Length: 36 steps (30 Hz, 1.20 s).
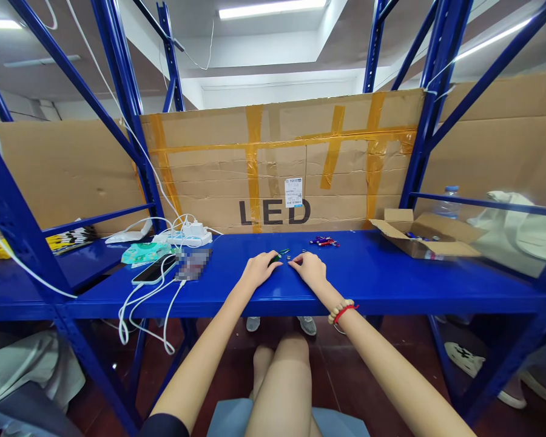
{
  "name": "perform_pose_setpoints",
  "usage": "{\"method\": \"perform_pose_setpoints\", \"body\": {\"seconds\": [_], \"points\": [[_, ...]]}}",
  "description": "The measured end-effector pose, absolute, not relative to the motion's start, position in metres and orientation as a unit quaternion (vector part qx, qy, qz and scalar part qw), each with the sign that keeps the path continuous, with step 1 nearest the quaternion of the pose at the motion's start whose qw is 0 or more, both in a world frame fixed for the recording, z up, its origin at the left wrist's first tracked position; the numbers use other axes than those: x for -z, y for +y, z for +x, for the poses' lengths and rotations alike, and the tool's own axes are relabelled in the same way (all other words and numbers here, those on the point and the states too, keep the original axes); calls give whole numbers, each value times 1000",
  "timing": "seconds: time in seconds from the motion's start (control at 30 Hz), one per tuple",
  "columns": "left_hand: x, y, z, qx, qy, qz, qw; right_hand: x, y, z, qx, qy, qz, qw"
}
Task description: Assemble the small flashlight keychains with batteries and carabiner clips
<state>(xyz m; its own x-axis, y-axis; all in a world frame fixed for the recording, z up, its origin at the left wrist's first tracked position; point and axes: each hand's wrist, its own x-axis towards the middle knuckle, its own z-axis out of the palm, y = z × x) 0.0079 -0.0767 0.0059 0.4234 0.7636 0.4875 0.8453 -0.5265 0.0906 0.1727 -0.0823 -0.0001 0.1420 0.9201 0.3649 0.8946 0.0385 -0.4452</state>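
Observation:
Both my hands rest on the blue metal shelf (382, 276) in front of me. My left hand (258, 268) is curled, its fingers closed on a small green piece (279, 254) that sticks out toward the right. My right hand (310, 267) lies close beside it, fingers bent and pinched near a few tiny grey parts (295, 258) on the shelf; what it grips, if anything, is too small to name. A beaded bracelet with a red string (342, 311) circles my right wrist.
A small heap of red and blue parts (324, 241) lies behind my hands. An open cardboard box (425, 238) stands at the right, a phone (155, 270) on white cables and a power strip (186, 235) at the left. A taped cardboard sheet marked LED (277, 170) backs the shelf.

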Motion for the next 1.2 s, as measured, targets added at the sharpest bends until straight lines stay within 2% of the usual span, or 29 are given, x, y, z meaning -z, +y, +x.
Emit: {"method": "perform_pose_setpoints", "body": {"seconds": [0.2, 0.37, 0.43, 0.6, 0.87, 1.0, 1.2], "points": [[-4, -74, 7, 246, -476, -841, 80, 2, -80, 175, -85, -687, -621, 367], [-4, -73, 7, 240, -471, -845, 82, 7, -70, 176, -123, -695, -498, 504], [-4, -73, 7, 233, -466, -849, 84, 8, -68, 175, -151, -706, -444, 531], [-6, -76, 7, 224, -453, -858, 89, 7, -70, 173, -151, -736, -390, 533], [-7, -77, 8, 234, -456, -854, 89, 9, -72, 172, -102, -704, -405, 575], [-6, -77, 8, 230, -469, -849, 76, 7, -78, 171, -66, -749, -390, 532], [-6, -77, 9, 248, -487, -836, 58, 3, -80, 173, -27, -685, -525, 504]]}}
